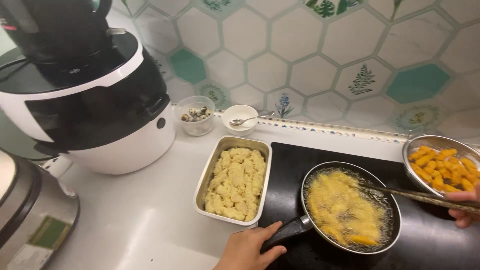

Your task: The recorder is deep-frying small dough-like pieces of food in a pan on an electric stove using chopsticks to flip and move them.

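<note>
Two hands are at work over a black cooktop. The left hand is wrapped around the dark handle of a frying pan, steadying it. The right hand, only partly in view at the right edge, grips a pair of long chopsticks whose tips reach into the pan. The pan sits on the cooktop and is full of bubbling oil with pale yellow battered pieces frying in it.

Just left of the pan, on the white counter, lies a rectangular metal tray filled with uncooked breaded pieces. To the right, above the right hand, a wire strainer holds golden-orange fried pieces. Further back by the tiled wall stand a clear cup of speckled quail eggs and a small white bowl with a spoon resting in it. A large black-and-white kitchen appliance fills the left side, with a steel cooker nearer at the left edge.
</note>
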